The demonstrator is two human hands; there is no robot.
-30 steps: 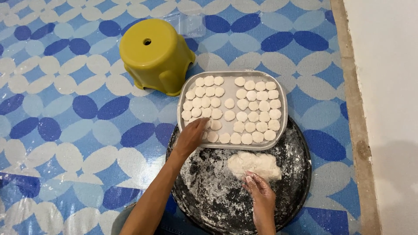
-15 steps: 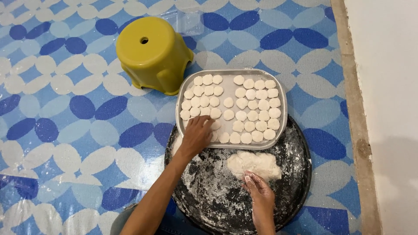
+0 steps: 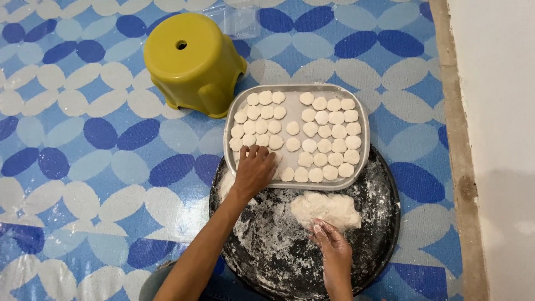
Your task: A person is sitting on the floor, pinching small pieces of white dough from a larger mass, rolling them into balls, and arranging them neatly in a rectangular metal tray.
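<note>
Currently I log: tray [image 3: 363, 120] nearly full of dough discs [image 3: 312, 129] — left hand [image 3: 253, 170] flat, fingers loose on them; right hand [image 3: 331, 239] open, pressing remaining dough lump [image 3: 326, 209] on floured pan [image 3: 267, 245].

The left hand [image 3: 255, 169] rests on the dough-disc tray [image 3: 363, 146], while the right hand [image 3: 332, 243] touches the dough lump [image 3: 326, 207].

My left hand [image 3: 255, 170] reaches forward and a little to the right, forearm stretched out long from the lower left, palm down, fingers [image 3: 257, 151] spread and curled at the tips. My right hand [image 3: 333, 245] stays closer to my body, palm down, its fingers [image 3: 320, 229] flat, close together and dusted white.
</note>
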